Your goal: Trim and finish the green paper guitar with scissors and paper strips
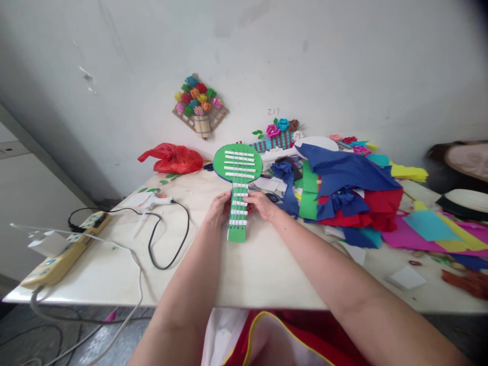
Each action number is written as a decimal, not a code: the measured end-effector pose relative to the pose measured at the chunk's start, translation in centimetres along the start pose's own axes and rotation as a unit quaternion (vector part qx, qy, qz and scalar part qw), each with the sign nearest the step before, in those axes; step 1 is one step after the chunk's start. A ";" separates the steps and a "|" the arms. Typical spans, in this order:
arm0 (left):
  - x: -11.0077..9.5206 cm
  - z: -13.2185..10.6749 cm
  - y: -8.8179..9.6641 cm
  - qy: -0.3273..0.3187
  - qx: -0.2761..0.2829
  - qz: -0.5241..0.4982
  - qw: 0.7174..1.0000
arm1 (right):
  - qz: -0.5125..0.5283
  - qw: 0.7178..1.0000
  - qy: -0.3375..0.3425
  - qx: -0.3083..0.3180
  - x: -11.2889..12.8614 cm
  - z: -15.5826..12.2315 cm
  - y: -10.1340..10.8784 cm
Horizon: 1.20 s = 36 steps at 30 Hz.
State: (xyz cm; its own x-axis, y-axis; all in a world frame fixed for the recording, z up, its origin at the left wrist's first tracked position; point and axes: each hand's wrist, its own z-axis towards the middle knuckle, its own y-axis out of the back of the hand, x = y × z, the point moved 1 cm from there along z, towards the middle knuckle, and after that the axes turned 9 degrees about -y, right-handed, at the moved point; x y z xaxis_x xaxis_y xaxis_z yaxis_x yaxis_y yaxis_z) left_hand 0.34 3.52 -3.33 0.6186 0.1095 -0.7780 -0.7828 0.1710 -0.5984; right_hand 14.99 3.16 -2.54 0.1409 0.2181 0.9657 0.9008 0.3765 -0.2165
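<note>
A green paper banjo (pixel 239 175) with white strips and thin strings across its round body and neck is held just over the table, its round end away from me. My left hand (pixel 220 207) grips the neck from the left side, with its fingertips partly behind it. From the right, my right hand (pixel 260 204) pinches the opposite edge of the neck at about the same height. The narrow end of the neck points toward me.
A white glue gun (pixel 158 202) with a black cord lies left, near a yellow power strip (pixel 72 249). A red plastic bag (pixel 175 158) sits at the back. Colourful paper scraps (pixel 351 178) pile up on the right. A flower craft (pixel 198 104) hangs on the wall.
</note>
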 end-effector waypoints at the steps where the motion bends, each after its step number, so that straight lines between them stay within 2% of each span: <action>1: 0.0 0.0 0.0 0.005 0.004 -0.006 1.000 | 0.000 1.000 -0.001 -0.002 0.0 0.0 0.0; 6: 0.0 0.0 -0.1 0.031 0.023 -0.023 0.999 | -0.006 1.000 -0.009 -0.006 0.1 -0.1 0.0; 12: 0.3 0.1 0.0 0.019 0.019 -0.027 0.999 | -0.011 1.000 -0.014 -0.015 0.0 0.0 0.0; 22: 0.4 0.1 -0.3 -0.018 -0.047 0.024 0.998 | -0.025 0.999 -0.019 -0.034 0.2 -0.3 -0.1; 28: 0.5 0.1 -0.2 -0.022 -0.060 0.053 0.997 | -0.021 0.999 -0.013 -0.037 0.0 0.1 0.1; 36: 0.7 0.3 0.2 -0.041 -0.076 0.035 0.996 | -0.016 1.000 -0.007 -0.025 -0.3 0.1 -0.1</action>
State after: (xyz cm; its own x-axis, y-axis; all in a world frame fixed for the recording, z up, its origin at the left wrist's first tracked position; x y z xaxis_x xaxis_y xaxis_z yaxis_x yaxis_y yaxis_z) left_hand 0.65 3.94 -3.88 0.5609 0.1969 -0.8041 -0.8214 0.0109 -0.5703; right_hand 14.82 3.20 -2.78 0.1056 0.2194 0.9699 0.9239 0.3391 -0.1773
